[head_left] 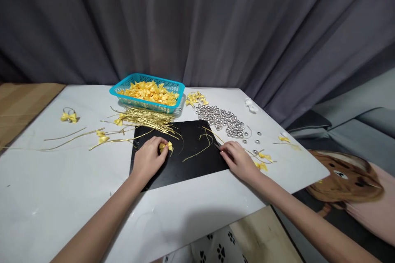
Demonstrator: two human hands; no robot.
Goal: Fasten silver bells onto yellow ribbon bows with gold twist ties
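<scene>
My left hand (150,157) rests over the left part of a black mat (185,170), its thumb and fingers closed on a small yellow ribbon bow (168,146). At the mat's right edge my right hand (237,157) is closed in a pinch. A thin dark pointed tool (217,146) sticks out from its fingertips; its kind is hard to make out. Between the hands a bent gold tie (203,148) lies loose on the mat. Several yellow bows with gold ties (261,166) lie just beside my right hand.
A blue plastic basket (138,100) full of yellow bows stands at the back. In front of it lies a bundle of gold ties (148,119). Many silver beads (219,118) are spread behind the mat's right side. More bows (101,136) lie on the white table (61,181) at left.
</scene>
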